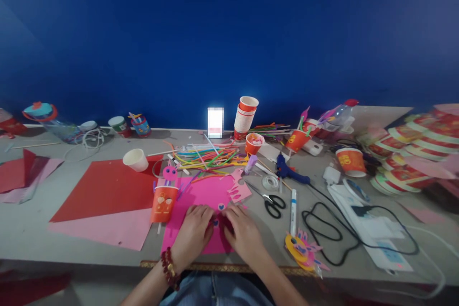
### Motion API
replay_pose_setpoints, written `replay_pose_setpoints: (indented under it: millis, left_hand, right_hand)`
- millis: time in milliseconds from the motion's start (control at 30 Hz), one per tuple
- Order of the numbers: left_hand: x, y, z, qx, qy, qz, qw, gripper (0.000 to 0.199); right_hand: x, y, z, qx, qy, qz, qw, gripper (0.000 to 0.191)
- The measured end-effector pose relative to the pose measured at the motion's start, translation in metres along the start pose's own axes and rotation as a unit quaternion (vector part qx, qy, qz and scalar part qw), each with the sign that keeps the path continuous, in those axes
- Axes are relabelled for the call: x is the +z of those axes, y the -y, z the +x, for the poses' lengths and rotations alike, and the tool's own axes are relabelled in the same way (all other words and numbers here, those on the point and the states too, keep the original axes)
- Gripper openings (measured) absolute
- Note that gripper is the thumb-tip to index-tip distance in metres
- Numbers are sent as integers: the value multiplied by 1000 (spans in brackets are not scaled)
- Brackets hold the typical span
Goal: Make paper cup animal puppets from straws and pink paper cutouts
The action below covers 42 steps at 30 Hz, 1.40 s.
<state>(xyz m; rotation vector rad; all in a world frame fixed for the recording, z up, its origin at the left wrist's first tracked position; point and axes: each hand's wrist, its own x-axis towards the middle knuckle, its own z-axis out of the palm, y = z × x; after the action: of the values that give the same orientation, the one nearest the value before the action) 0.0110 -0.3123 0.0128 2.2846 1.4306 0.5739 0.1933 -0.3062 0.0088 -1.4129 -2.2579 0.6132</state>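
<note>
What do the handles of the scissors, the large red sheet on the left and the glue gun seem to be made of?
Scissors: handles probably plastic, smooth black loops, unlike the shiny, metal-looking blades.
Large red sheet: likely paper or thin card, matte, flat and straight-edged.
Glue gun: body apparently hard plastic, moulded and evenly dark blue; its exact finish is unclear.

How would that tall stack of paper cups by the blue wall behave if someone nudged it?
The stack would probably tip easily, since it stands tall on a narrow base and already leans. It looks light for its height, being thin-walled cups. The top cup might come loose first, as it sits highest.
</note>
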Motion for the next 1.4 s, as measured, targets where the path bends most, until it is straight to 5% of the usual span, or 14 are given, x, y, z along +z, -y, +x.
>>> replay_pose_setpoints:
  millis: [400, 833, 1400]
  left_hand:
    - [-10, 21, 8, -7, -100, -7, 995, 16]
    - [-19, 18, 10, -46, -36, -127, 990, 16]
    - [-28, 16, 15, -12, -33, -174, 984, 20]
  right_hand:
    - [-3, -8, 4, 8, -47, 84, 995, 20]
    - [3, -3, 25, 35, -30, -38, 998, 24]
    - [-4, -5, 27, 31, -39, -10, 999, 18]
